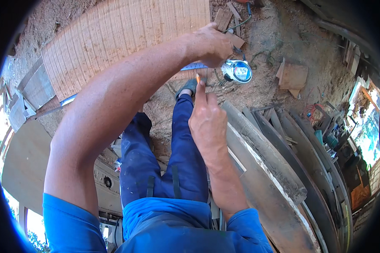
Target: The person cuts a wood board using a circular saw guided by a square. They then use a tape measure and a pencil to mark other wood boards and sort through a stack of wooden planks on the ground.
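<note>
Reaching across the ridged wooden board (109, 46), my left hand (215, 45) is closed at the tape measure (239, 71), a round white case with a dark strap. Its fingertips are mostly hidden. The tape blade (194, 66) runs out leftward along the board's near edge, passes beneath my left forearm and shows again at the far left. My right hand (207, 116) pinches an orange pencil (198, 79), its tip pointing away from me at the board's edge, just on the near side of the blade.
Long planks (266, 168) lean in a stack at my right. A square wood offcut (294, 76) lies on the sawdust-covered ground, and more scraps (223, 19) lie beyond my left hand. A green cord (264, 55) curls nearby. My shoe (189, 86) is close to the board.
</note>
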{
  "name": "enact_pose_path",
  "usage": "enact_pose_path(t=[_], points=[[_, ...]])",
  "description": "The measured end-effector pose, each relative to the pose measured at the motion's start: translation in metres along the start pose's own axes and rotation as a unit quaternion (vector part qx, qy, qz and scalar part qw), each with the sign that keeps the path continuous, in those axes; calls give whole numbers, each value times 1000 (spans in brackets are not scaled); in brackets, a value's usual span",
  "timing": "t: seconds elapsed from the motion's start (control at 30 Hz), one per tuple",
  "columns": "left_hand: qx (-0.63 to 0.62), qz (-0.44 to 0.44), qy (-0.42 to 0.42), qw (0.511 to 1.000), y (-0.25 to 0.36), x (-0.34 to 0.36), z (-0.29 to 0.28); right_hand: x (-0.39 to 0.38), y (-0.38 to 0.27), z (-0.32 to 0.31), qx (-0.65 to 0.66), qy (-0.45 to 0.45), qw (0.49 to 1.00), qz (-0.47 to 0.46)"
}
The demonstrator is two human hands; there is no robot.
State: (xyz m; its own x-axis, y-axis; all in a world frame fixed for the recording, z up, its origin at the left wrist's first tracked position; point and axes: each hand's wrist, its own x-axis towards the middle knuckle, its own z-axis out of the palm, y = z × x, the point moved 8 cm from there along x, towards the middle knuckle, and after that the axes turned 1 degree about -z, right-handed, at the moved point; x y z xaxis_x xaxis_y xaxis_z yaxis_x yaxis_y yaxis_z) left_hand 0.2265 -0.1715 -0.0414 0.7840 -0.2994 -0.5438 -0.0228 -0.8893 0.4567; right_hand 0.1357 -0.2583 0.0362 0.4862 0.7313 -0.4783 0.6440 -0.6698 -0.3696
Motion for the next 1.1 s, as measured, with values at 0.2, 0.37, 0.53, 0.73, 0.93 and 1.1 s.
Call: enact_pose_path(t=[0.2,0.37,0.53,0.73,0.93,1.1], points=[[1,4,3,1000,1,3,-3,13,-1,-7,18,40,999,0],[49,50,49,996,6,3,-13,-49,13,2,26,-76,993,89],[27,31,209,977,35,-55,-11,-80,30,-73,55,280,958,-15],[-181,-35,229,956,83,-161,55,-35,-19,-41,76,-59,992,-76],[-255,-93,94,958,99,-284,160,-97,-85,87,85,-289,944,-137],[-359,-253,66,896,-2,-414,142,-117,-161,123,80,-368,905,-196]])
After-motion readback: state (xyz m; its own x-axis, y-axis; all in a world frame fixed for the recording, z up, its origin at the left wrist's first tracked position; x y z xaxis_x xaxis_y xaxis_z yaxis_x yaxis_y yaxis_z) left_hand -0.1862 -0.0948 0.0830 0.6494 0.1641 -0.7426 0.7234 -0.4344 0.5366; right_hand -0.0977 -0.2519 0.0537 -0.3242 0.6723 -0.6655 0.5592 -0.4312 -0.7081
